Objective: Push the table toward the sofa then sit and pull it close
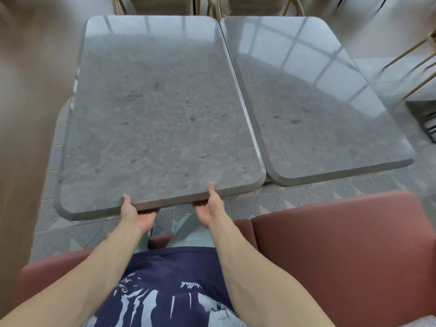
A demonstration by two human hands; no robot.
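A grey stone-topped table (160, 109) with rounded corners stands right in front of me. I am seated on a dusty-pink sofa (342, 251), my knees under the table's near edge. My left hand (136, 213) grips that near edge, thumb on top and fingers curled beneath. My right hand (210, 206) holds the same edge a little further right in the same way. The fingers of both hands are hidden under the tabletop.
A second, matching grey table (318, 102) sits flush against the first one's right side. Gold-framed chairs (422, 62) stand at the right and along the far side. A beige curtain or wall (26, 114) fills the left. The floor has patterned tiles (295, 197).
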